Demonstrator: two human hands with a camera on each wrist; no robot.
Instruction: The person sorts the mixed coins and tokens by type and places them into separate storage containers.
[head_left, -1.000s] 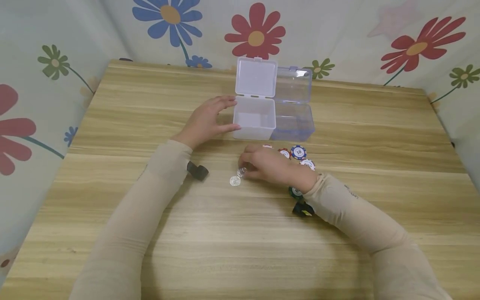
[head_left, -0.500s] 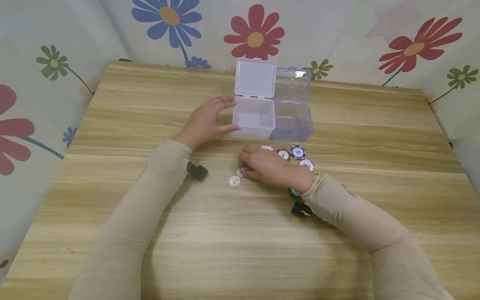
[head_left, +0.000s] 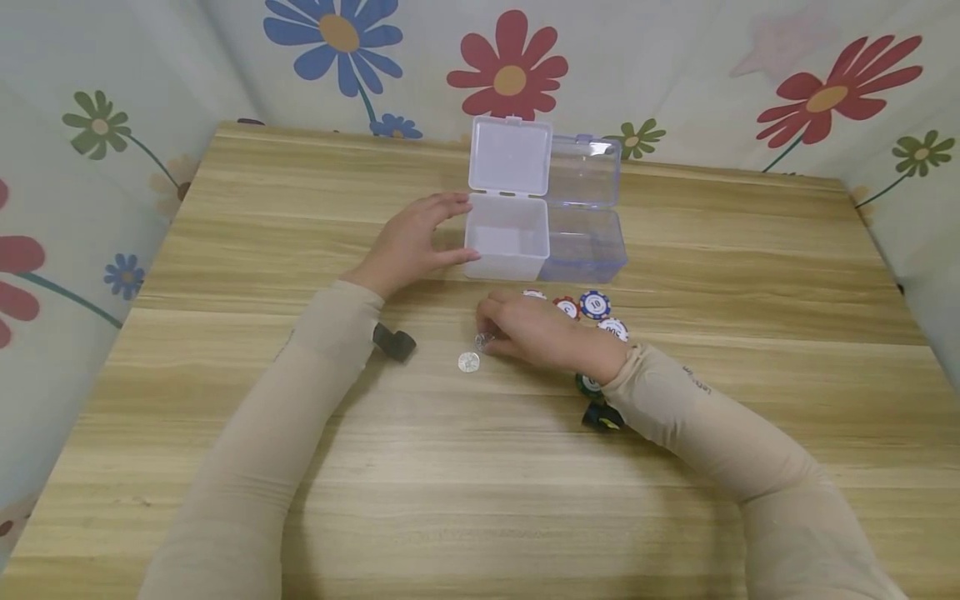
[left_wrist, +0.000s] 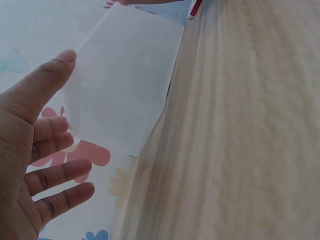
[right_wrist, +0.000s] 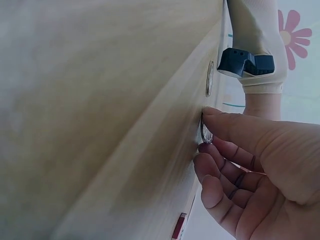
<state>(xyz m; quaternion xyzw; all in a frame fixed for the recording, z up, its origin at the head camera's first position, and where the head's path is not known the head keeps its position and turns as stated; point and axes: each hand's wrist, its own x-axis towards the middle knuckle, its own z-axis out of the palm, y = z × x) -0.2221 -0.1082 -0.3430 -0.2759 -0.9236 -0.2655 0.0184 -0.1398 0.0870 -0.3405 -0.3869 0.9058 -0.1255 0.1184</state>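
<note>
My right hand [head_left: 532,329] pinches a silver coin [right_wrist: 206,131] by its edges, thumb on one side and fingertips on the other, low at the tabletop. A second silver coin [head_left: 468,362] lies flat just to its left. My left hand [head_left: 412,237] touches the left side of a white plastic box [head_left: 507,267], thumb at the front corner and fingers at the back one. Its fingers [left_wrist: 62,175] are mostly straight. The box's hinged lid [head_left: 512,157] stands raised and its inside shows bare. Right of it is a clear bluish box [head_left: 585,246], its lid up too.
Several poker chips lie beyond and beside my right hand: a blue chip [head_left: 595,305], a red chip [head_left: 567,307], a white chip [head_left: 612,330] and a green chip [head_left: 588,384] partly under the wrist. A flower-patterned curtain [head_left: 420,50] hangs behind the wooden table [head_left: 450,500].
The coin at my right fingertips now looks tilted and more covered by the thumb and fingers. My left hand and both boxes stay where they were.
</note>
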